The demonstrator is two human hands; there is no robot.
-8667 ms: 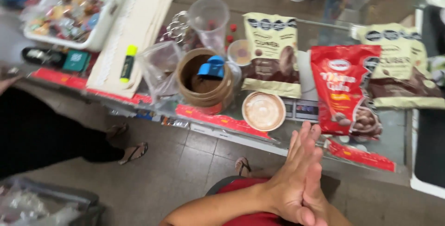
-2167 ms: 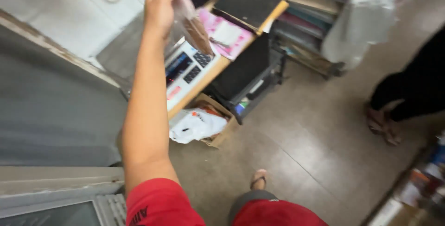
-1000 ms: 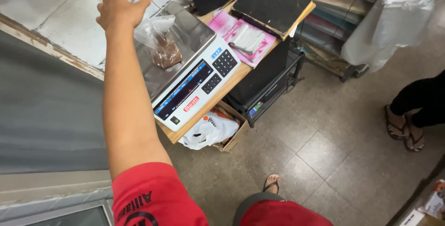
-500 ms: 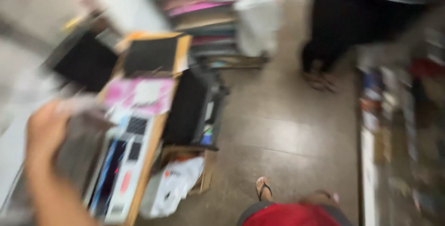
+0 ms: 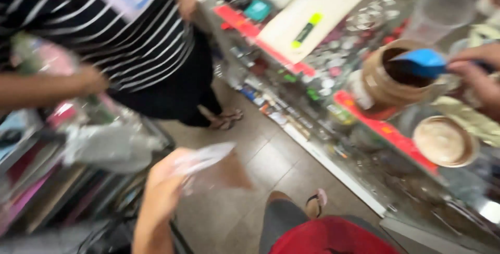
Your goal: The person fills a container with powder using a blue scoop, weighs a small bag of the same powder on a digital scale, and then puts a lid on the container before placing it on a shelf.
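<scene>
My left hand (image 5: 162,187) is low in the middle of the view, closed around the top of a clear plastic bag (image 5: 208,163) that holds some brown powder. My right hand (image 5: 476,79) enters at the right edge and grips the handle of a blue scoop (image 5: 421,61). The scoop sits over the mouth of a brown jar (image 5: 386,79) of dark powder on the glass counter (image 5: 364,129). The jar's round lid (image 5: 442,142) lies upside down just to the right and nearer me. The picture is blurred by motion.
A person in a striped shirt (image 5: 130,35) stands at the upper left, one arm (image 5: 47,84) stretched across. A clear plastic cup (image 5: 442,9) and a white board with a yellow marker (image 5: 307,27) lie on the counter. Shelves with a white bag (image 5: 104,144) are at the left.
The view swung from the scale on the desk over to the counter. The bag left the scale and is in my left hand. My right hand now holds the blue scoop.
</scene>
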